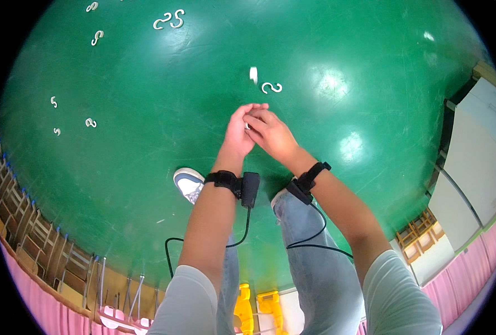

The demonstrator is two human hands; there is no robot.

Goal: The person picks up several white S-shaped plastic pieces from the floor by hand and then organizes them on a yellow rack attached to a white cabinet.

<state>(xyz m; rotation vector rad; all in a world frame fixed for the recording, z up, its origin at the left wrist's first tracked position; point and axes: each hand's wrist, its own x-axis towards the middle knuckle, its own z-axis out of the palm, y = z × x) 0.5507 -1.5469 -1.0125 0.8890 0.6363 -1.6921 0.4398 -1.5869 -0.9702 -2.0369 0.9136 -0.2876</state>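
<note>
White piece (247, 127), one: between the person's two hands, mostly covered by fingers; only a small patch shows, so its full shape cannot be made out.

Left hand (237, 132): raised above the floor, palm turned inward, fingers together and bent toward the right; some fingertips hidden behind the other hand.

Right hand (274, 134): back upward, fingers reaching left across the left hand; the hands meet. Whether either pinches the piece or merely encloses it cannot be told.

Forearms: both rise from the lower edge and converge; the right elbow is bent outward. Each wrist carries a black strap, left (224, 179) and right (313, 174), with box and cable.

Blurred white piece (253, 75), one: just beyond the hands, outline smeared, kind uncertain.

White S-shaped hook (271, 87), one: on the green floor (164, 106), beside the blurred piece.

Further white hooks (177, 18): scattered at upper left and left; the smallest are hard to read.

Left shoe (189, 183): partly covered by the forearm. Right shoe: largely hidden.

Room edge: wooden furniture (72, 262) at lower left, bent by the lens; yellow frames (268, 304), cut off below.
</note>
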